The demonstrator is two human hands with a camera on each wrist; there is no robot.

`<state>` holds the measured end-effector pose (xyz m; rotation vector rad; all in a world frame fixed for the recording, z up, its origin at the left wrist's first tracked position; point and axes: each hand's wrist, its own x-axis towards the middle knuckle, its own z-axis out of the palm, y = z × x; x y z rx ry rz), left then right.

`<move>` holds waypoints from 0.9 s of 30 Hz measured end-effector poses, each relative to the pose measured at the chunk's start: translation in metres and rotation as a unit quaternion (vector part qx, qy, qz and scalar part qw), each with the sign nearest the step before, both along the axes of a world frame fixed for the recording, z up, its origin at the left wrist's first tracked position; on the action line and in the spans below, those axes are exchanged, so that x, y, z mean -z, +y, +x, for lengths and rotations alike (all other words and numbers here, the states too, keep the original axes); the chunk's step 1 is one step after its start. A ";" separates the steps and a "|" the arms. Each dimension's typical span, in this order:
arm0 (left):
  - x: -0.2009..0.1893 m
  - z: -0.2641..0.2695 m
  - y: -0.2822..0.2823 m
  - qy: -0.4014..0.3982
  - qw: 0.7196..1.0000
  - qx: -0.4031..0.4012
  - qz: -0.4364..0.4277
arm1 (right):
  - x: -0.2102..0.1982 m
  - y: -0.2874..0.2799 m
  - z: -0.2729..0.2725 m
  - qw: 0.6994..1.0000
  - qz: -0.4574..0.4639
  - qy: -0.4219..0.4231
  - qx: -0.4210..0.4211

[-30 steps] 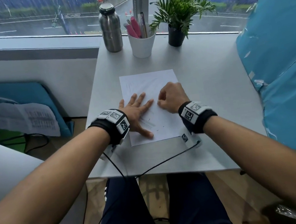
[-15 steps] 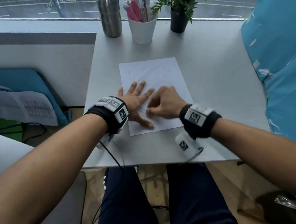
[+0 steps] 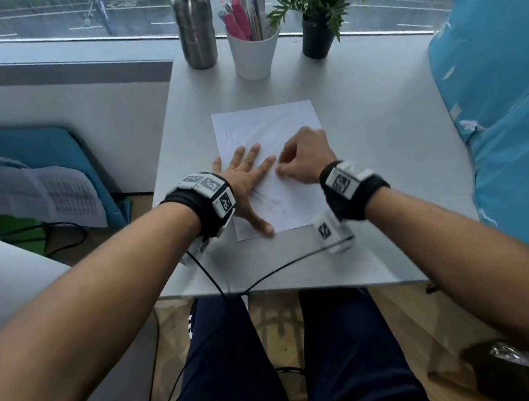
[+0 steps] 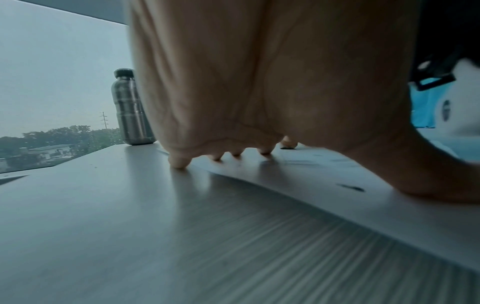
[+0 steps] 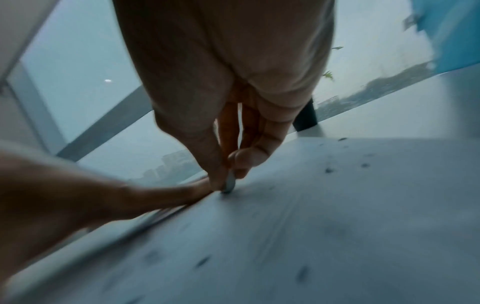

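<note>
Rain-streaked window (image 3: 19, 17) glass backs a grey table (image 3: 386, 146), where a steel bottle (image 3: 195, 27), a white cup (image 3: 253, 53) of pens and a potted plant (image 3: 314, 1) stand along the far edge. Nearer the person, a sheet of paper (image 3: 265, 124) with faint pencil marks lies flat. The left hand (image 3: 246, 182) presses on its left half, fingers (image 4: 179, 162) straight and spread. The right hand (image 3: 308, 155) is curled, thumb and forefinger pinching a small grey piece (image 5: 230, 184) whose tip touches the paper just beside the left forefinger.
</note>
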<state>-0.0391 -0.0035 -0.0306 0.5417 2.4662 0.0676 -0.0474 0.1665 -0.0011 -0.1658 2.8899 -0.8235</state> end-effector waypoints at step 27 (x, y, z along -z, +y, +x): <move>-0.003 -0.006 0.008 -0.009 0.999 -0.001 -0.039 | 0.004 0.007 0.015 0.999 -0.003 -0.027 -0.024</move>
